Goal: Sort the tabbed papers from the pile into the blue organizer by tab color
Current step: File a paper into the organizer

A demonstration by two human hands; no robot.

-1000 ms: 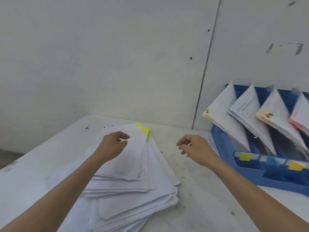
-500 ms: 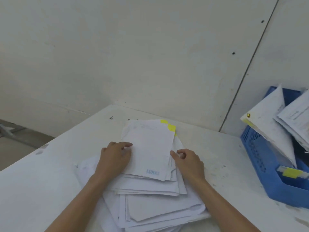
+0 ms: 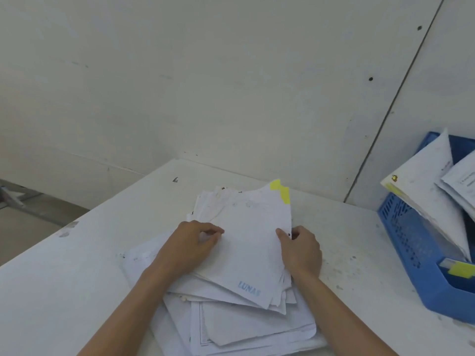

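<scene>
At the middle of the white table (image 3: pixel 90 265), the left hand (image 3: pixel 190 249), fingers curled, pinches the top white paper sheet (image 3: pixel 249 253) at its 9 o'clock edge, and the right hand (image 3: pixel 302 250) clamps the 3 o'clock edge under its thumb. Loose sheets fan out just beneath on the untidy white paper pile (image 3: pixel 231 327), so the pinch may lift extras whose tabs differ from its yellow tabs (image 3: pixel 281 192). The blue plastic organizer (image 3: pixel 411 253) stands well apart at 3 o'clock, and a limp sheet could buckle on the way or miss the yellow-labelled slot (image 3: pixel 460 269).
</scene>
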